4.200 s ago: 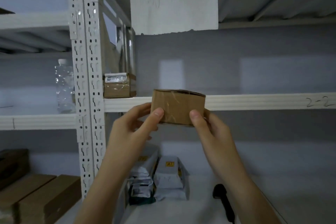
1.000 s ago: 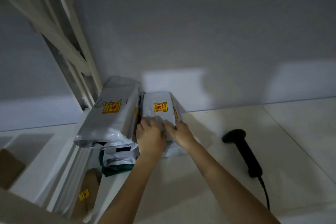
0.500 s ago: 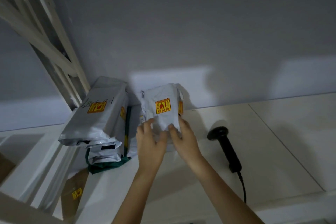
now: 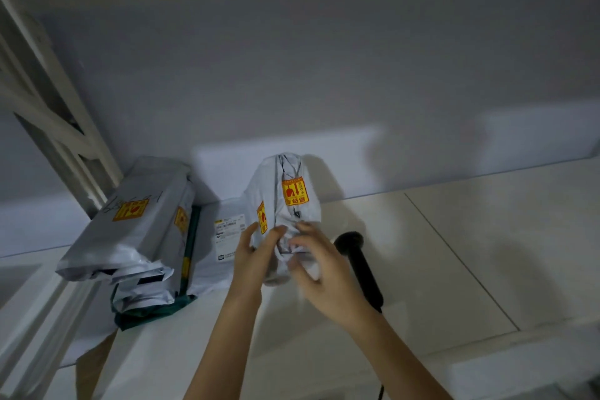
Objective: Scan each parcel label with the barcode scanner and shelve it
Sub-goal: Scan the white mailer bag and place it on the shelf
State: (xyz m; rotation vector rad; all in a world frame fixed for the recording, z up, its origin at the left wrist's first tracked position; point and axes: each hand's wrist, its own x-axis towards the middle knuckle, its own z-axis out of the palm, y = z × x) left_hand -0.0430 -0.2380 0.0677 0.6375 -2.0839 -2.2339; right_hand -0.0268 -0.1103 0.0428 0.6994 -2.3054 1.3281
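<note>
Dim light falls across a white shelf board [image 4: 470, 247] backed by a pale grey wall, where a person handles parcels at arm's length. Both hands meet on the lower end of a small grey poly-mailer parcel [image 4: 285, 185], which stands tilted upright off the board, a yellow-and-red fragile sticker [image 4: 294, 191] facing the camera and a second one on its left side. Left hand [image 4: 251, 261] wraps the parcel's lower left edge, thumb apart from the curled fingers; right hand [image 4: 319, 273] grips the crumpled bottom from the other side, fingers bent into the plastic, motion-blurred.

Just right of the right hand, partly hidden behind it, a black barcode scanner [image 4: 362, 266] lies flat on the board, head toward the wall, its cable trailing off the front edge near the right forearm.

Left of the left hand, a flat grey mailer with a white shipping label [image 4: 229, 232] lies on the board. Farther left sits a stack of grey mailers [image 4: 143, 224], also carrying yellow stickers, with a dark green bag [image 4: 146, 315] under it. Beyond the stack rises the white shelf upright [image 4: 55, 127].
</note>
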